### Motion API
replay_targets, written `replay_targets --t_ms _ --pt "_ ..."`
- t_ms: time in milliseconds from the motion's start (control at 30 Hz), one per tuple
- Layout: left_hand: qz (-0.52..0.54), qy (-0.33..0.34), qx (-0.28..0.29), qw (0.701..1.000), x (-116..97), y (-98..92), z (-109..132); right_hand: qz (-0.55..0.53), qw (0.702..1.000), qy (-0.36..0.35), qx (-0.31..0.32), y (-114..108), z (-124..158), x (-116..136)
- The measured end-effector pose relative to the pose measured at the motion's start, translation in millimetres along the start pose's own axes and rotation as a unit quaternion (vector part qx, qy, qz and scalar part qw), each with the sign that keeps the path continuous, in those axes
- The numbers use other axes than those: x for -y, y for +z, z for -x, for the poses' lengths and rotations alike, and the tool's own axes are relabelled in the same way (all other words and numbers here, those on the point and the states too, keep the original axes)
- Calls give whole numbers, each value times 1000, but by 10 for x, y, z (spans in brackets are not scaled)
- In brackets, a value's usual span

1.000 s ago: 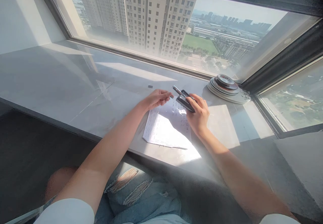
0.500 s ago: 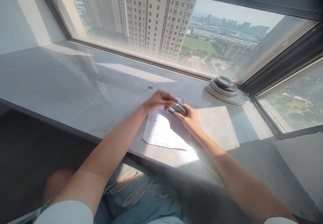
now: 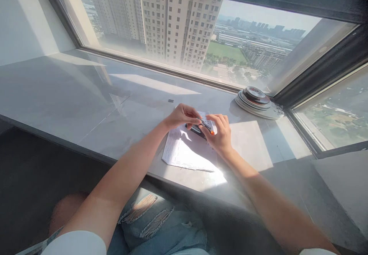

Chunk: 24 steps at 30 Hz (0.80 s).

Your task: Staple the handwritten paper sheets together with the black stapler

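Observation:
A dark object with shiny metal bars, which looks like an opened stapler (image 3: 196, 131), is between my hands just over the sheets of printed paper (image 3: 179, 151). My left hand (image 3: 184, 116) pinches its upper arm near the left end, thumb against fingers. My right hand (image 3: 220, 134) curves around the right end, its thumb against the stapler and its upper fingers raised and bent. A small orange part (image 3: 212, 132) shows at the tip, beside the right thumb. Part of the stapler's body is hidden behind my fingers.
A small grey bar, perhaps a strip of staples (image 3: 171, 100), lies on the sill (image 3: 140, 113) beyond my left hand. Several stacked plates (image 3: 258, 103) stand in the window corner at the right. The sill's front edge runs above my knees.
My right hand has loosened its wrap, and its fingers have lifted and spread from the stapler. The stapler's bars have shifted, and the orange part has come into view.

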<state>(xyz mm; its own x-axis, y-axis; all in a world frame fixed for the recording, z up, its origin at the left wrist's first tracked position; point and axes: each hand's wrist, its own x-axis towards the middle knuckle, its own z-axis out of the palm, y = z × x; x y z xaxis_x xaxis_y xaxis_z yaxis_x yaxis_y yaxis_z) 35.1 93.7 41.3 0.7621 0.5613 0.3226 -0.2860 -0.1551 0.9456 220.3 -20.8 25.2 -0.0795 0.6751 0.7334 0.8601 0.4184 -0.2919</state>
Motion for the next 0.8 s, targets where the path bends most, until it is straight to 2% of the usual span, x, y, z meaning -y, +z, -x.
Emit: replay_targets --t_ms 133,300,367,400,467,533,600,633,667,733,800 --pt "-12 -9 19 1000 -22 43 17 -18 996 -81 -20 -16 17 23" --pt "-22 2 37 999 -9 44 -9 -16 995 -96 -25 -9 42 11" --pt "-25 26 -15 999 29 -70 -33 -5 996 -79 -32 -28 27 -24" --pt "-30 45 -73 996 57 -162 -43 1 997 -62 -40 -41 15 -60" --pt "-60 78 -246 964 126 -400 -49 13 998 -9 -59 -73 -10 -185" --pt "-159 53 -410 896 202 -655 -32 28 995 67 -69 -107 -25 -373" --pt "-314 -20 -489 814 271 -860 0 40 986 151 -57 -137 -17 -589" --pt "-365 -61 -500 783 300 -931 14 42 979 194 -50 -147 -4 -692" --pt "-402 -87 -492 767 327 -979 23 50 971 230 -36 -152 12 -784" --pt "-462 -113 -446 758 373 -1011 21 79 956 281 -3 -142 49 -920" --pt "-517 -130 -387 753 417 -985 -3 107 949 295 38 -106 82 -985"
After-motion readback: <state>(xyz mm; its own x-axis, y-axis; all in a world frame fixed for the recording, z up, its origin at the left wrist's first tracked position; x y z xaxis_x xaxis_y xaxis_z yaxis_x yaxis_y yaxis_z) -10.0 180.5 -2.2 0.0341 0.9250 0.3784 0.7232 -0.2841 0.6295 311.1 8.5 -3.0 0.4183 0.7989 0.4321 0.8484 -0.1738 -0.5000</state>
